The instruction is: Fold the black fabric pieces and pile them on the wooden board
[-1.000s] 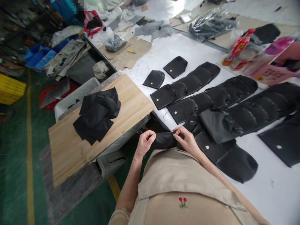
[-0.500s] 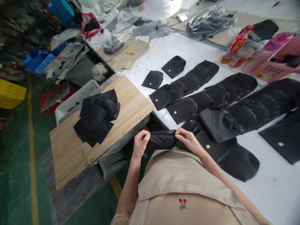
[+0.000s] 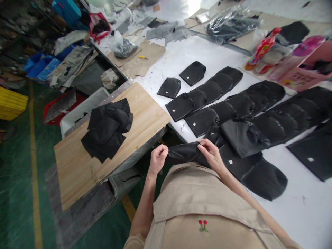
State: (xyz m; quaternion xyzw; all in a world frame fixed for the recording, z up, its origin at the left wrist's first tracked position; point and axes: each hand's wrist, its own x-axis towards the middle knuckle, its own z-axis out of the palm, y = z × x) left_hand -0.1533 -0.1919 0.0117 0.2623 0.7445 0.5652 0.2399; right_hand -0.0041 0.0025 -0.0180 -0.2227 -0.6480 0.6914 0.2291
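Between my two hands a black leather-like piece (image 3: 183,152) is stretched along its upper edge, just in front of my apron. My left hand (image 3: 158,158) pinches its left corner with closed fingers. At the right end, my right hand (image 3: 210,152) grips the edge between thumb and fingers. The lower part of the piece is hidden against the apron. Beside my right hand, loose black pieces (image 3: 243,138) lie folded over one another on the white table (image 3: 293,211). Overlapping rows of similar black pieces (image 3: 202,123), some with small white stickers, extend behind them.
A wooden board (image 3: 145,110) to the left carries a heap of black pieces (image 3: 106,129). A yellow cutter (image 3: 143,57) lies on cardboard farther back. At the right stand a red bottle (image 3: 264,48) and a pink box (image 3: 303,77). A grey bin (image 3: 124,183) is below the board.
Both hands have shifted slightly to the right with the black piece. My right hand has also risen a little, and the piece's upper edge now slants up toward the right.
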